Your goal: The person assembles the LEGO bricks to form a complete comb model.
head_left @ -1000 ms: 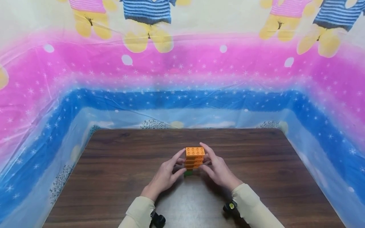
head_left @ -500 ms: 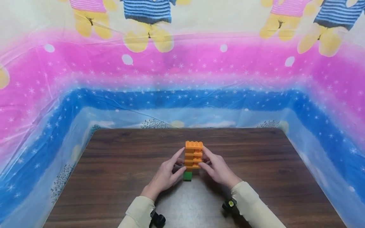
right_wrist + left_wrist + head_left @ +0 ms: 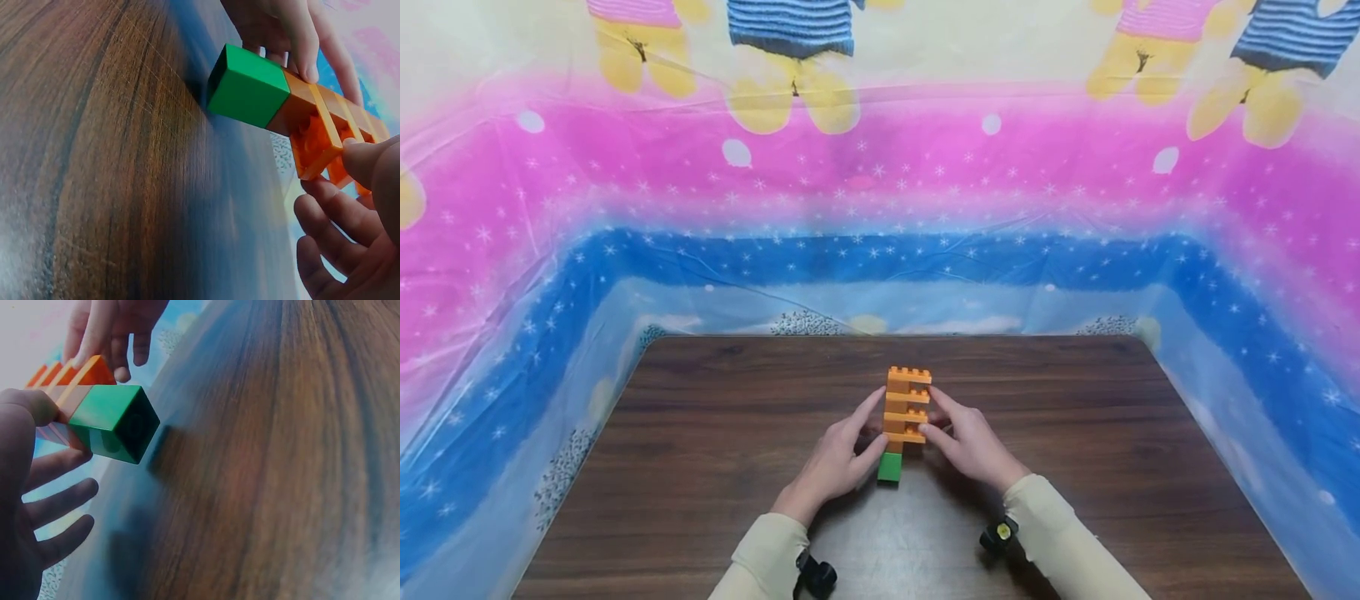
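Note:
A tower of orange toy building bricks [image 3: 896, 406] stands over a green brick [image 3: 890, 468] at its lower end. Wider studded orange bricks jut out to the right at several levels. In the left wrist view the green brick [image 3: 106, 407] shows its dark hollow underside, so the tower is off the table. My left hand [image 3: 831, 458] pinches the left side between thumb and index finger; its other fingers are spread. From the right, my right hand [image 3: 976, 443] holds the jutting bricks with thumb and fingers. In the right wrist view its thumb presses an orange brick [image 3: 317, 140].
The dark wood-grain table [image 3: 700, 433] lies beneath, its far edge beyond the tower. A printed pink and blue cloth [image 3: 880, 192] hangs around the table's back and sides. Each wrist carries a small black camera [image 3: 816, 575].
The tower has tipped, its top going back and its lower end coming toward me, so its front side and the green brick show more. Both hands keep their hold.

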The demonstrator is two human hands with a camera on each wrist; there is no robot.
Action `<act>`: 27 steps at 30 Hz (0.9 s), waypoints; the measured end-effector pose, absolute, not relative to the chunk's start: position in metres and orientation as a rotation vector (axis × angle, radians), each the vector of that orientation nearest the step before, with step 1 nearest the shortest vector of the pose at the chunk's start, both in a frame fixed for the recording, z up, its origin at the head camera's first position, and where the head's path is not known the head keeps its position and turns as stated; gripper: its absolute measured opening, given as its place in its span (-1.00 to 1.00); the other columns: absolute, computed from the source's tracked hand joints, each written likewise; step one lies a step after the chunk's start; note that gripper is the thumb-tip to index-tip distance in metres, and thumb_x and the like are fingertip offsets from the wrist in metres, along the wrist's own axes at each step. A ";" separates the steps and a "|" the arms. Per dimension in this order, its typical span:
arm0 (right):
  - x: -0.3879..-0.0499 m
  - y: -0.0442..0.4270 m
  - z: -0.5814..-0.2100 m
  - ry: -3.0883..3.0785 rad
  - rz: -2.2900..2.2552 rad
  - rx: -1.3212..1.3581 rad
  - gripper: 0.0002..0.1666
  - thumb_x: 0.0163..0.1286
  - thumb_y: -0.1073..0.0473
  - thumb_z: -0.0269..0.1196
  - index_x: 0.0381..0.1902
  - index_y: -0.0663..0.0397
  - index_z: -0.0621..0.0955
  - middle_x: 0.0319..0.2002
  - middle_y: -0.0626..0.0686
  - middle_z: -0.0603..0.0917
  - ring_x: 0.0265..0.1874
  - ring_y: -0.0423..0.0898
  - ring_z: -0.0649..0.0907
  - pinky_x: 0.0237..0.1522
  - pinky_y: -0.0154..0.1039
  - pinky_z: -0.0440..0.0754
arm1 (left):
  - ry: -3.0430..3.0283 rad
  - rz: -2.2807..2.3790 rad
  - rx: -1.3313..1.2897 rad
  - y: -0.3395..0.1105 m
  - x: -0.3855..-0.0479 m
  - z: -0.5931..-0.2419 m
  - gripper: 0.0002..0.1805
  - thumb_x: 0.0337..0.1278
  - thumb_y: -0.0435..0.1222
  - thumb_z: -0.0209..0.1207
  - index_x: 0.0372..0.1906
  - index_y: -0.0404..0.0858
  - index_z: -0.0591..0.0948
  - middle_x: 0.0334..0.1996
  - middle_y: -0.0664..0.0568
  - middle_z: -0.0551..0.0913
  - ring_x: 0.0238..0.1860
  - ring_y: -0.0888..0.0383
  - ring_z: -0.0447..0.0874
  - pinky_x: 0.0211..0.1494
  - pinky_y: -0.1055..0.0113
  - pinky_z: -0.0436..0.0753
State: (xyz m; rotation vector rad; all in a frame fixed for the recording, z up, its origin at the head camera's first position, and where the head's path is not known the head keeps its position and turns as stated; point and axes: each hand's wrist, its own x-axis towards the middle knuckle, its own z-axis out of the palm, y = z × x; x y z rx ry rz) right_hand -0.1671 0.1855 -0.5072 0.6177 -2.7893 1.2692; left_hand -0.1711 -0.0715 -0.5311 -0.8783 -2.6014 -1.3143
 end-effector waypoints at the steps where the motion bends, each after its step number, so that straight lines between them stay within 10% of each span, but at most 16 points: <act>1: -0.168 0.185 -0.508 -2.800 1.268 0.603 -0.19 0.59 0.08 0.27 0.62 0.22 0.25 -0.01 0.03 0.80 -0.07 -0.16 0.76 0.00 -0.09 0.74 | -2.613 -1.318 -0.862 -0.071 -0.171 -0.531 -0.20 0.52 -0.22 0.21 0.69 0.18 0.13 -0.04 0.19 0.76 -0.06 0.31 0.69 0.05 0.15 0.69; 18: -0.177 0.180 -0.506 -3.039 1.205 0.535 -0.29 0.65 0.06 0.18 0.56 0.34 0.32 -0.35 -0.05 0.70 -0.53 -0.18 0.58 -0.45 -0.26 0.58 | -2.799 -1.178 -0.665 -0.060 -0.165 -0.531 -0.28 0.47 -0.12 0.18 0.63 -0.11 0.29 -0.17 0.21 0.70 -0.22 0.25 0.57 -0.11 0.19 0.58; 27: -0.183 0.178 -0.512 -3.093 1.163 0.491 -0.46 0.63 0.10 0.18 0.41 0.30 0.54 -0.34 0.05 0.71 -0.45 -0.13 0.62 -0.29 -0.13 0.68 | -2.866 -1.104 -0.599 -0.053 -0.169 -0.531 -0.28 0.38 -0.11 0.18 0.59 -0.16 0.36 -0.33 0.25 0.61 -0.37 0.26 0.49 -0.29 0.31 0.48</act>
